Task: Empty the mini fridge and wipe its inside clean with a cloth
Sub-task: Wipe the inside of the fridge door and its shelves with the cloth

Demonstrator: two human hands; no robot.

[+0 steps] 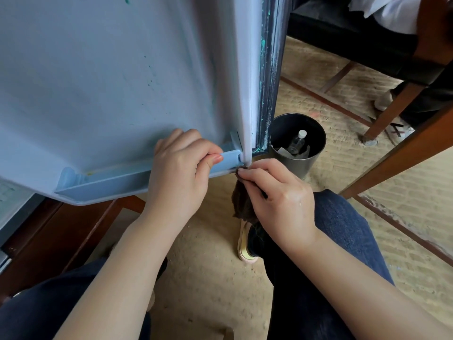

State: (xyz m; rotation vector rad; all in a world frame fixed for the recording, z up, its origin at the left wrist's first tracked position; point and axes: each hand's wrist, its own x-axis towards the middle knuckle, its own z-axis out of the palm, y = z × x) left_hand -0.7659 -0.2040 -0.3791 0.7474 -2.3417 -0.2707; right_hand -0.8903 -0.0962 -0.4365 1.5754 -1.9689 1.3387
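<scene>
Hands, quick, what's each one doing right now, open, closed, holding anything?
Left hand: closed, grip on the door shelf rail.
Right hand: closed, pinching the dark cloth at the door's bottom corner.

A black round waste bin (297,153) stands on the woven tan mat floor (331,77), holding a clear plastic bottle (297,142) with a white cap. A wooden chair leg (389,114) stands farther right.

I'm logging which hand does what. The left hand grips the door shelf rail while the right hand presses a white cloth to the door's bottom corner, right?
Not quite: in the head view the cloth is dark brown, not white. The left hand does grip the door shelf rail, and the right hand presses the cloth to the door's bottom corner.
</scene>
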